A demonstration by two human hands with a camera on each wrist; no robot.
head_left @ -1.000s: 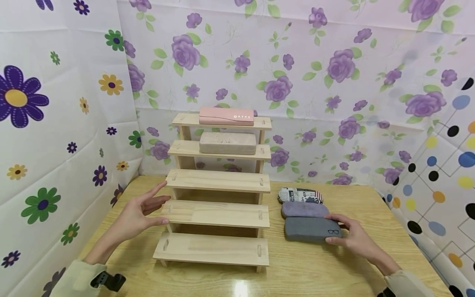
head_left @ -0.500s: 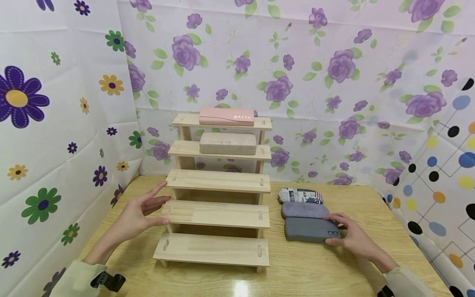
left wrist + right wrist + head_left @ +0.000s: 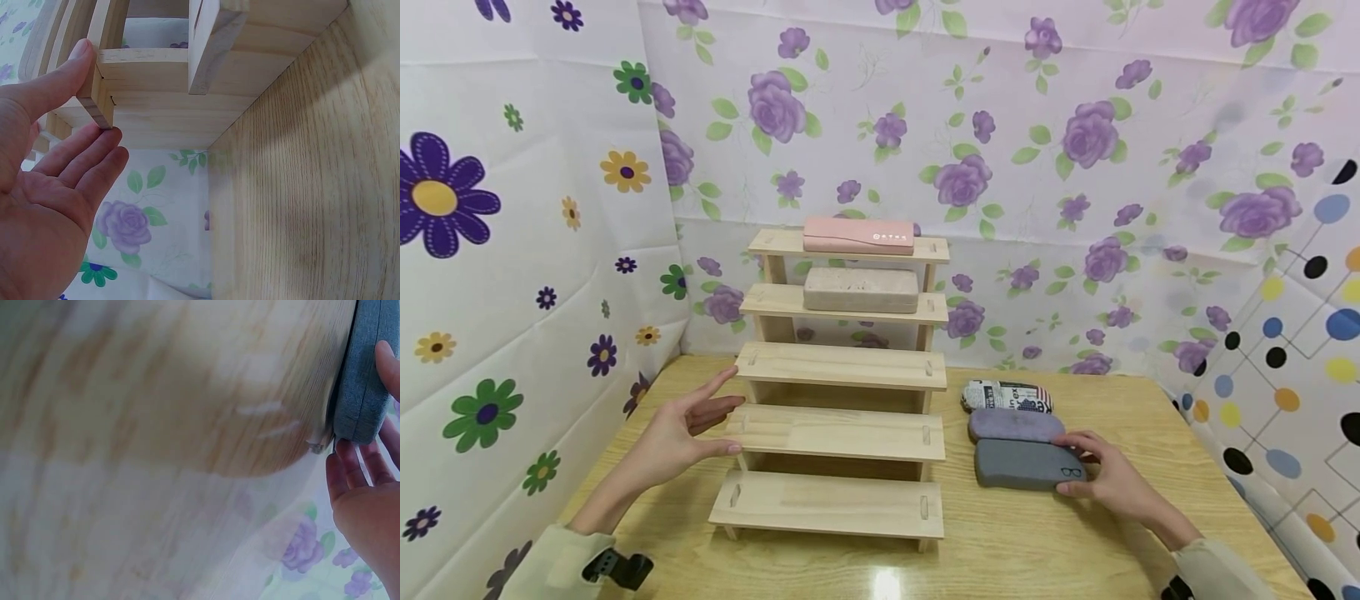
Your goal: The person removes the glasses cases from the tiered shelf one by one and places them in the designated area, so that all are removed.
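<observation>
My left hand (image 3: 673, 442) holds the left end of a tiered wooden display rack (image 3: 838, 362), the thumb and fingers on either side of a board (image 3: 97, 97). On the right, my right hand (image 3: 1116, 479) grips the right end of a blue-grey glasses case (image 3: 1018, 465), marked with a small glasses outline, lying on the table. Its thumb lies on the near side, the fingers at the far side and end (image 3: 359, 440). Behind it lie a purple-grey glasses case (image 3: 1015, 424) and a newspaper-print glasses case (image 3: 1006, 395).
A pink glasses case (image 3: 857, 237) sits on the rack's top tier. One tier lower is a beige glasses case (image 3: 861, 290). The wooden table (image 3: 1037, 550) meets patterned cloth walls at the back (image 3: 865, 100) and both sides.
</observation>
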